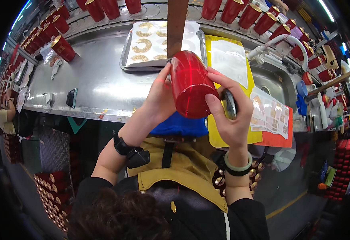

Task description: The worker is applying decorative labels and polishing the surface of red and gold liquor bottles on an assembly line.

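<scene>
A glossy red cylindrical canister point(191, 86) is held tilted in front of me, over the front part of the steel bench. My left hand point(161, 94) is closed against its left side, fingers mostly hidden behind it. On the other side my right hand point(237, 110) presses thumb and fingertips to the canister. A dark, smooth, rounded object point(230, 105) is tucked in the right palm; its kind is unclear. Behind the canister, a metal tray point(124, 56) bears a white sheet with gold arc-shaped decals point(142, 46).
Rows of red canisters with gold tops point(250, 17) line the far conveyor. One red canister point(63, 48) stands at left on the bench point(99, 86). A brown post point(178, 24) rises behind the tray. At right are a yellow board point(217, 130), printed sheets point(271, 110) and a sink point(277, 82).
</scene>
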A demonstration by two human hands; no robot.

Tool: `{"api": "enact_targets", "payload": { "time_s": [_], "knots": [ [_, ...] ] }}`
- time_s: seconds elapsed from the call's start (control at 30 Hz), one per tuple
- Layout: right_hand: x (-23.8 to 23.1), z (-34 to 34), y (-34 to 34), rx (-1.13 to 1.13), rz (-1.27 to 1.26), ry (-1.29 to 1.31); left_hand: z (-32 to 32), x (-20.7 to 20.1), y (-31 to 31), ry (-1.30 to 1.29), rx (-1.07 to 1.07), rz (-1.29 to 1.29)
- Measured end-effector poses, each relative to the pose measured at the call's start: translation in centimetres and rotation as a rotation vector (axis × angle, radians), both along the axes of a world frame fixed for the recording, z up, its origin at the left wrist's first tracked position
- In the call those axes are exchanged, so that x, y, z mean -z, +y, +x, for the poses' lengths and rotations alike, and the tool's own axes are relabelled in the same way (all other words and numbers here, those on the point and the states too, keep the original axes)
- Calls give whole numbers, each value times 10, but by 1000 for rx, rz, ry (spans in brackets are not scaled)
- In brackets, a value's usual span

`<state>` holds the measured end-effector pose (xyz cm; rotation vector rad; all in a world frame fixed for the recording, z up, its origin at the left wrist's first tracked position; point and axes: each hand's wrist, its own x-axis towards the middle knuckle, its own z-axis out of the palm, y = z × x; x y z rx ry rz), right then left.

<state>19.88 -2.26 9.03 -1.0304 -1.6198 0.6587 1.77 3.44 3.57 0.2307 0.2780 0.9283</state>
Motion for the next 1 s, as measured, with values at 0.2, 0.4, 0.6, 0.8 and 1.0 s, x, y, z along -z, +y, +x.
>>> {"api": "enact_targets", "payload": {
  "time_s": [0.2,0.4,0.6,0.8,1.0],
  "knots": [
    [2,2,8,-34,244,-246,-18,-15,3,270,6,-25],
    [26,-15,-9,127,254,-249,2,-3,1,162,-130,-24],
    [28,-22,-13,27,17,82,-2,-1,4,-71,-106,-19],
    [26,-26,-12,19,-41,218,3,0,1,-18,-120,2],
    [30,-27,-10,40,-55,172,6,5,-2,59,-91,29]
  ]
}}
